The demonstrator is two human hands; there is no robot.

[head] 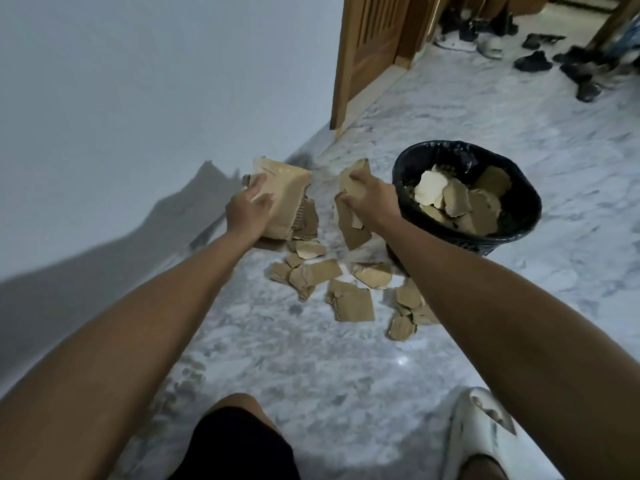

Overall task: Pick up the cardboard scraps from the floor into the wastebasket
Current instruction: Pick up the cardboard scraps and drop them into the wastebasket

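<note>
My left hand (247,209) grips a large torn piece of cardboard box (287,188), held just above the floor near the wall. A long cardboard scrap (351,226) hangs from my right hand (369,195), which is closed on it just left of the black wastebasket (519,220). The basket has a black liner and holds several cardboard scraps (464,206). Several more loose cardboard scraps (353,299) lie on the marble floor below both hands and beside the basket.
A pale wall (138,98) runs along the left. A wooden door frame (349,64) stands behind. Several dark shoes (533,60) lie at the back right. My knee in black shorts (239,441) and a white slipper (485,431) are at the bottom.
</note>
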